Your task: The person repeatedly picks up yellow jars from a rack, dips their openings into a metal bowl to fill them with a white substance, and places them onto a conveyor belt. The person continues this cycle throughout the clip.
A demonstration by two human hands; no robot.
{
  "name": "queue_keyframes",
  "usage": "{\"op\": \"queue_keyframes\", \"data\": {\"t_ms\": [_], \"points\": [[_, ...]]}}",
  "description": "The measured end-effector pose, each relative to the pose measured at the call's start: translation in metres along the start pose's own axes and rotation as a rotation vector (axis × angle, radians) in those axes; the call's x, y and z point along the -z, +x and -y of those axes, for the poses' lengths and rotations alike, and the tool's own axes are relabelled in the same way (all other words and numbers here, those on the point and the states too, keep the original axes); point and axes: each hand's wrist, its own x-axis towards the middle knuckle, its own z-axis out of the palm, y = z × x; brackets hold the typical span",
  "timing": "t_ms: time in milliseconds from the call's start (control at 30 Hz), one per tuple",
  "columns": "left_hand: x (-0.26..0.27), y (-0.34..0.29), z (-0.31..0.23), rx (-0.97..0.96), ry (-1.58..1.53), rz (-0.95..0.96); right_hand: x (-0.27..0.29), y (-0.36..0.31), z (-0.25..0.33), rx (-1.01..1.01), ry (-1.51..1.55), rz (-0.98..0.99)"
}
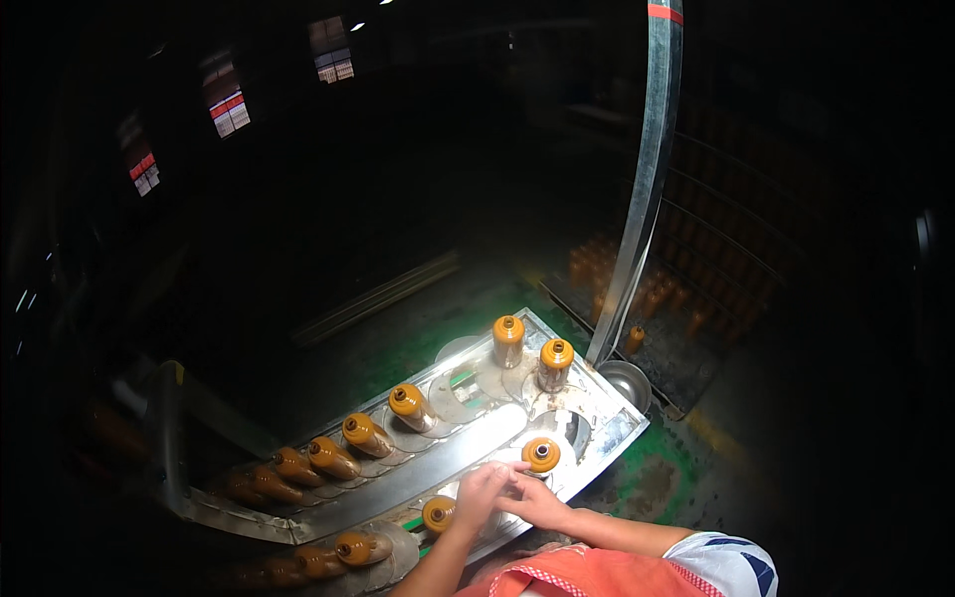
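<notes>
My left hand (486,492) and my right hand (538,502) meet just in front of an amber bottle (540,455) at the near side of the metal conveyor. The left fingers are bent together, their tips close to the bottle's shoulder; touching or apart, I cannot tell. My right fingers reach across to the left ones and close there. Whatever lies between the fingers is hidden. Left of my hands stands another amber bottle (438,514), partly behind my left wrist.
The conveyor's bare metal centre strip (428,478) runs between two rows of amber bottles (408,401). Two more bottles (555,360) stand at its far end. Beside it are a metal post (642,189) and a round metal bowl (627,386). Racked bottles fade into darkness at right.
</notes>
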Motion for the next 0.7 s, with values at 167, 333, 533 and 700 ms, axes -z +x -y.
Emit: {"op": "queue_keyframes", "data": {"t_ms": [167, 333, 533, 700], "points": [[-0.09, 0.036, 0.035, -0.029, -0.069, 0.089, 0.093, -0.047, 0.002, -0.023, 0.462, 0.03], [-0.238, 0.099, 0.084, 0.005, 0.018, 0.004, 0.246, -0.096, -0.003, -0.026, 0.225, -0.025], [-0.388, 0.171, 0.098, -0.055, 0.078, -0.032, 0.376, -0.142, -0.007, 0.067, 0.376, -0.226], [-0.482, 0.227, 0.119, 0.055, -0.137, 0.228, 0.473, -0.171, -0.031, -0.086, 0.298, -0.309]]}}
